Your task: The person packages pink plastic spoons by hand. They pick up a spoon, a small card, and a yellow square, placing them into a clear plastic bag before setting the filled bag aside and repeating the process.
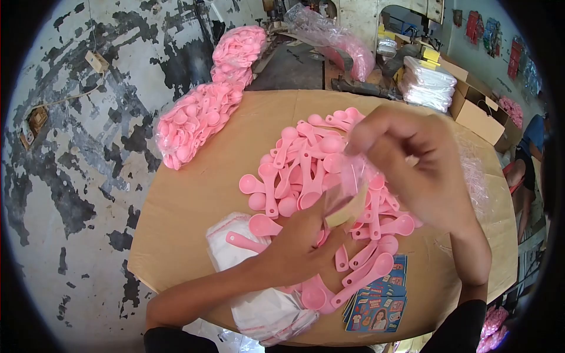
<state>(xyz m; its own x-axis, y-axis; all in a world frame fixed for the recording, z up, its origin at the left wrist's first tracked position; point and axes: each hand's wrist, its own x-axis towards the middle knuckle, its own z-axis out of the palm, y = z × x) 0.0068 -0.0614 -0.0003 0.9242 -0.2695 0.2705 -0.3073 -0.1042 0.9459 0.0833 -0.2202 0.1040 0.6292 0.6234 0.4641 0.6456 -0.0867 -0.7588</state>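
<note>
My left hand (300, 238) is closed around the lower end of a small clear plastic bag (354, 176). Something flat and pale yellow shows at the bag's lower part, but I cannot make out what it is. Above it, my right hand (412, 165) is curled, with thumb and forefinger at the bag's upper end; motion blurs it slightly. Pink plastic measuring spoons (306, 170) lie in a loose heap behind and under my hands. Closer to me, more pink spoons (368, 273) rest partly on a stack of blue printed cards (376, 312). White plastic packaging (271, 312) lies beneath my left forearm.
The brown-covered table (182, 223) has a curved edge. Long clear bags of pink spoons (200, 120) lie at the back left. Stacked clear bags (426, 85) and a cardboard box (477, 112) stand at the back right. Another person (524, 153) is partly visible at far right.
</note>
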